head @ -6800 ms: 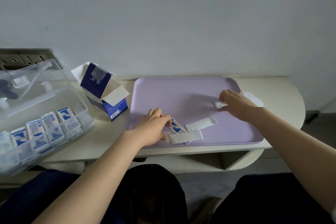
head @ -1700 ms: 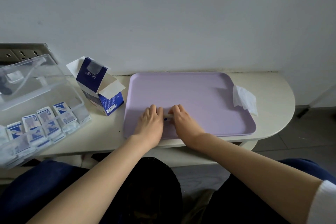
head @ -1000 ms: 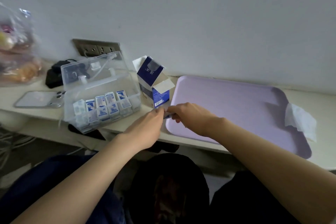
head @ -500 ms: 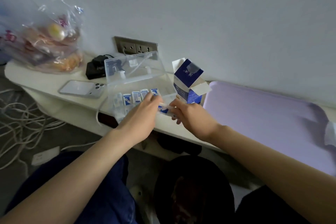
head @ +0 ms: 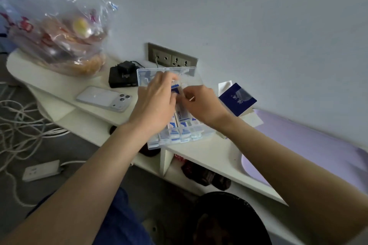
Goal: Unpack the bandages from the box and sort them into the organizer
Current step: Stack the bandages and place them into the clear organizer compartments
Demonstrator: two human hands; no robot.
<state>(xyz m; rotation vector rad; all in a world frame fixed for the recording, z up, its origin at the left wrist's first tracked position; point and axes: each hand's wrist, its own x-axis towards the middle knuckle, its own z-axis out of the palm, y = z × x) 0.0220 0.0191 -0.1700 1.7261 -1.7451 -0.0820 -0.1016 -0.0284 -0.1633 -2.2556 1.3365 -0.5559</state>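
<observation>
Blue-white bandages (head: 175, 88), blurred, pinched by left hand (head: 154, 105), right hand (head: 202, 104); organizer (head: 179, 138) part-hidden.

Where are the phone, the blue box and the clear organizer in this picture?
phone (head: 103, 98), head view, middle of its back.
blue box (head: 237, 99), head view, its open blue flap.
organizer (head: 189, 76), head view, its raised clear lid.

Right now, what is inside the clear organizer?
Blue-and-white bandages stand in the front compartments of the organizer. The left hand and right hand, pinching a bandage pack, cover the rest, so that is hidden.
</observation>
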